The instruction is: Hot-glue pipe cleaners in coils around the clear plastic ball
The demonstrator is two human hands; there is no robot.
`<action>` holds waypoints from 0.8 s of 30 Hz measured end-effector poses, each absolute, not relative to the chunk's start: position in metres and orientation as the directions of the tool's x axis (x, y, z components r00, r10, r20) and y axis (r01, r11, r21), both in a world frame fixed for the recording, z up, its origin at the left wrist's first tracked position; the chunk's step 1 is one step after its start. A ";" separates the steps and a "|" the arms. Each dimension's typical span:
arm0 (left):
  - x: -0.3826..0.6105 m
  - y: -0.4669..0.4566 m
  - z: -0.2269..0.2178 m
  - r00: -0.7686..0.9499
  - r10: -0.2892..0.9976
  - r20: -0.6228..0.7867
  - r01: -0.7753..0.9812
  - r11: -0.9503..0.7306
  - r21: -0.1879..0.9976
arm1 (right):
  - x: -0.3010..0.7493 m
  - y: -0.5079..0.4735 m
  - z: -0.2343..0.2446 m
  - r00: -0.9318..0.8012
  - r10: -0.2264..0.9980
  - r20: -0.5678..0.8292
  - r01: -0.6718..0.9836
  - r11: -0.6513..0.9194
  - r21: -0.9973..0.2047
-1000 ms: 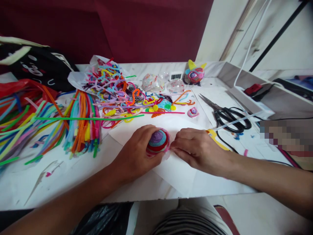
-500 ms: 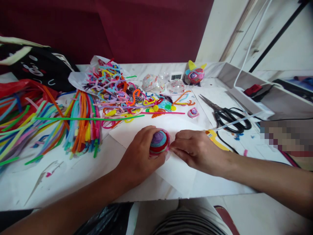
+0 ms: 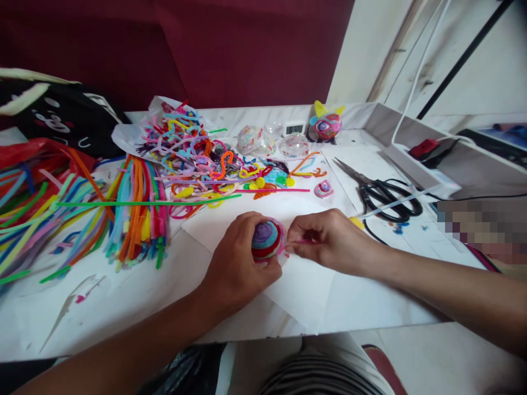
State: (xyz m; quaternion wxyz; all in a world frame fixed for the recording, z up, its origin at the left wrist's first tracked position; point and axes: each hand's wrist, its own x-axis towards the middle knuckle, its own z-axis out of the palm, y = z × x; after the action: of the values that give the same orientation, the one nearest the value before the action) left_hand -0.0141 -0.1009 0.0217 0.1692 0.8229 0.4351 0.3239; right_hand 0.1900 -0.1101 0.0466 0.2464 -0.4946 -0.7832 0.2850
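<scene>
My left hand (image 3: 239, 260) grips the coil-wrapped ball (image 3: 265, 240), seemingly steadying it while my right hand (image 3: 337, 241) pinches a pink pipe cleaner (image 3: 303, 241).

right fingers (image 3: 307, 221) now arch wider, revealing a pink strand (image 3: 303, 241)

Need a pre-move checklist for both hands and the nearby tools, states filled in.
1. Left hand grip on round ball coiled in purple, blue and red fuzzy stems: ok, fingers around its side.
2. Right hand grip on thin pink fuzzy strand: ok, pinched at the ball's right edge.
3. Strand fixed to ball: cannot tell, join too small to read.
4. Black-handled metal scissors apart from fingers: ok, lying beyond the right hand.
5. Yellow plastic tool fully visible: not ok, right arm hides most.
</scene>
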 end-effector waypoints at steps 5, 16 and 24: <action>-0.016 -0.100 0.021 0.427 0.821 0.379 0.605 -0.571 0.555 | 0.196 -0.101 0.048 -0.376 0.924 0.062 0.636 0.306 -0.708; -0.024 -0.096 0.024 0.480 0.800 0.360 0.588 -0.598 0.545 | 0.193 -0.090 0.053 -0.452 0.884 0.123 0.654 0.422 -0.628; -0.029 -0.094 0.023 0.511 0.765 0.392 0.572 -0.643 0.509 | 0.191 -0.084 0.052 -0.487 0.865 0.121 0.639 0.448 -0.625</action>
State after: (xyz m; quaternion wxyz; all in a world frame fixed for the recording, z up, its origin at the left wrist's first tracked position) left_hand -0.0288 -0.0945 0.0233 0.1596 0.8545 0.3910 0.3024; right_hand 0.1910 -0.0844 0.0521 0.2174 -0.4572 -0.8226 0.2591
